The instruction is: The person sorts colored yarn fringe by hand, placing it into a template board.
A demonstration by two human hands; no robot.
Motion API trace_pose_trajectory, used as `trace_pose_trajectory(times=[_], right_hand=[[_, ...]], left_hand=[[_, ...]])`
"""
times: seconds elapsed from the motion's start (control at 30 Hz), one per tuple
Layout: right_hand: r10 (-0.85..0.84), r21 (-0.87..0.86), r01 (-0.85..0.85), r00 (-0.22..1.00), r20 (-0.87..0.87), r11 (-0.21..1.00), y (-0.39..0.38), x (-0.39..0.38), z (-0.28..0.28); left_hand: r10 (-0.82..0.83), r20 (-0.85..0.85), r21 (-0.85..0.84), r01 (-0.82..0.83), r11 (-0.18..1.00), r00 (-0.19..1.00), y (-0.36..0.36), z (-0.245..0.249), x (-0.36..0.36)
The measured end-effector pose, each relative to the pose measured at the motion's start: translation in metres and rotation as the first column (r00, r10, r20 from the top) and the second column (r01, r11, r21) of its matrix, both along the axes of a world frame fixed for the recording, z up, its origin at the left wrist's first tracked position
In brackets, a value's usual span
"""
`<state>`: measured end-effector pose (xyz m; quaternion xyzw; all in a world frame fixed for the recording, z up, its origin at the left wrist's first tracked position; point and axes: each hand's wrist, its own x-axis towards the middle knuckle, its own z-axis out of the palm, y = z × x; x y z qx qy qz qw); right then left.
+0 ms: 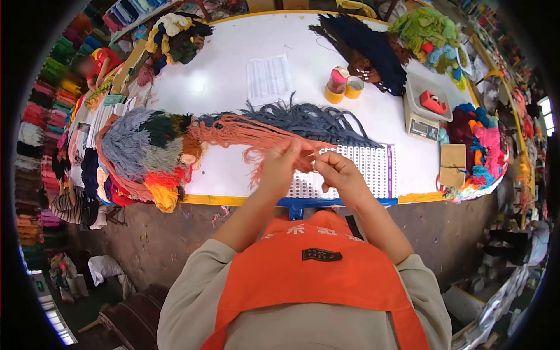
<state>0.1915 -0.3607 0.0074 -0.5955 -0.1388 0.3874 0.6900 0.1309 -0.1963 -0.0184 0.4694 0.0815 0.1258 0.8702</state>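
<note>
Salmon-pink yarn [233,131] stretches across the table from the left pile to my hands. My left hand [283,163] is closed round strands of this yarn. Close beside it, my right hand [339,175] pinches the ends of the same strands. Under both hands lies a white card with rows of holes [361,169] and a purple strip along its right side; part of it is hidden by my hands. Behind the pink yarn rests a long bundle of slate-blue yarn [315,123], its loose ends spread over the white tabletop.
Yarn piles in many colours [140,140] crowd the left end. A printed sheet [268,79], tape rolls [354,87], dark yarn hanks [373,49] and a scale [423,125] with a red tape dispenser [433,102] occupy the table. Another person [102,63] is at the far left.
</note>
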Motion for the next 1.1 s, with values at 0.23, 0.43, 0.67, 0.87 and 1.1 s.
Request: trace_pose_trajectory(times=[0.23,0.43,0.67,0.87,1.1], right_hand=[[-0.716,0.104,0.709,0.694,0.069,0.697,-0.171,0.126,-0.101],[-0.797,0.078,0.834,0.547,-0.258,0.547,-0.372,0.237,-0.158],[-0.690,-0.224,0.967,0.081,0.719,-0.120,-0.525,0.337,-0.151],[-0.145,-0.506,0.490,0.805,0.576,0.710,-0.275,0.263,-0.258],[0.231,-0.590,0.179,0.801,0.552,0.787,-0.101,0.206,-0.286]], left_hand=[[0.087,-0.343,-0.496,-0.259,0.829,0.935,0.141,-0.059,-0.030],[0.485,-0.640,-0.086,-0.683,0.725,0.595,0.280,-0.083,-0.077],[0.753,-0.523,0.070,-0.860,0.505,0.400,0.299,-0.060,-0.079],[-0.029,-0.718,-0.298,-0.269,0.916,0.696,0.088,-0.183,0.056],[-0.175,-0.818,-0.198,0.017,0.980,0.548,-0.075,-0.245,0.177]])
